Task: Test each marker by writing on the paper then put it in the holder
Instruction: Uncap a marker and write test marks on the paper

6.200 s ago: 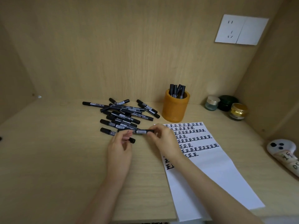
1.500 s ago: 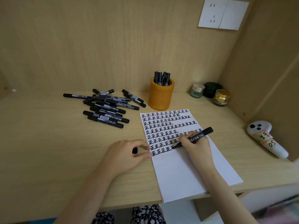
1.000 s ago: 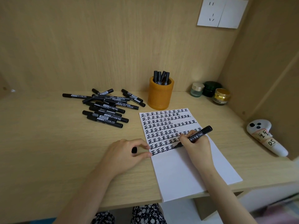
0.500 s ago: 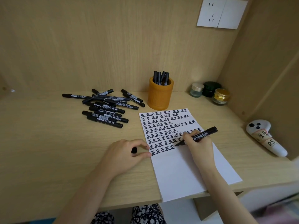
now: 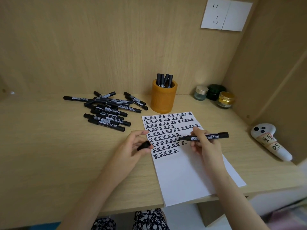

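a pale wood-grain desk (image 5: 49,155) sits in an alcove, closed in by a back panel (image 5: 99,47) and a right side panel (image 5: 274,63) of the same wood. a white socket plate (image 5: 226,14) is fixed high on the back panel.

the paper (image 5: 186,176) lies right of centre, its near edge hanging over the desk's front lip and its upper half filled with rows of black characters. the right hand (image 5: 205,146) has its fingers curled round an uncapped marker (image 5: 214,136), held nearly level over the written rows with the tip pointing left; whether the tip touches the sheet i cannot tell. the left hand (image 5: 132,146), at the paper's left edge, pinches the black cap (image 5: 144,145).

the orange holder (image 5: 163,100) stands just behind the paper with several markers upright in it (image 5: 163,80). to its left lies a loose pile of black markers (image 5: 108,112). three small jars (image 5: 216,92) cluster in the back right corner, and a white controller (image 5: 269,140) with handwritten labels rests by the right panel. patterned fabric (image 5: 149,219) shows below the desk edge.
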### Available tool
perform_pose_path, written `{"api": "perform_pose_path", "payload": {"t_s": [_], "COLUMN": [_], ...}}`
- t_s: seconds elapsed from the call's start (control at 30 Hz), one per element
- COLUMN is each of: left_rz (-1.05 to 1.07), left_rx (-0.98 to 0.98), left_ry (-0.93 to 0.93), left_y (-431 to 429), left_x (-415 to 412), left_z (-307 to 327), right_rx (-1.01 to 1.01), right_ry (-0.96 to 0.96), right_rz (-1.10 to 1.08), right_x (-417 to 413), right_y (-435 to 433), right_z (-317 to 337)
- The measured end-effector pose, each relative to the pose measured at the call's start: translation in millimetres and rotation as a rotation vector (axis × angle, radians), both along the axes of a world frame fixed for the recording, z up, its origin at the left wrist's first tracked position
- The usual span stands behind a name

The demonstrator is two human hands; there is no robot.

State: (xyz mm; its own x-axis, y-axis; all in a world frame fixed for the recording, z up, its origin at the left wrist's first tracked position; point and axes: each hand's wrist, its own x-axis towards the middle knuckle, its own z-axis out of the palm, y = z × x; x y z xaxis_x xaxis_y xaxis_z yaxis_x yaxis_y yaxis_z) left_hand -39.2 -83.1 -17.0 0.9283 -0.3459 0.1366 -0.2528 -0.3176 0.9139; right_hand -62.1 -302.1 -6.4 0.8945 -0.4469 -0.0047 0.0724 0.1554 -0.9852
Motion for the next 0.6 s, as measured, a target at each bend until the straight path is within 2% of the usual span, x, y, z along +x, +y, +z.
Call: {"api": "perform_pose_path", "payload": {"t_s": [0.1, 0.23, 0.37, 0.6], "left_rz": [0.022, 0.05, 0.079, 0.134], "left_rx": [-0.102, -0.199, -0.197, -0.24], "left_ry": [0.035, 0.021, -0.008, 0.005], "left_y": [-2, -5, -6, -9], "left_x": [-5, -8, -9, -9], "left_z": [5, 8, 11, 9], "right_rx": [0.06, 0.002, 0.052, -0.028], "right_ry": [-0.029, -0.048, -0.07, -0.104], "right_rz": [0.053, 0.125, 0.176, 0.199], "right_x": [-2, -2, -3, -6], "right_y": [6, 15, 24, 35], "right_z": [7, 14, 18, 17]}}
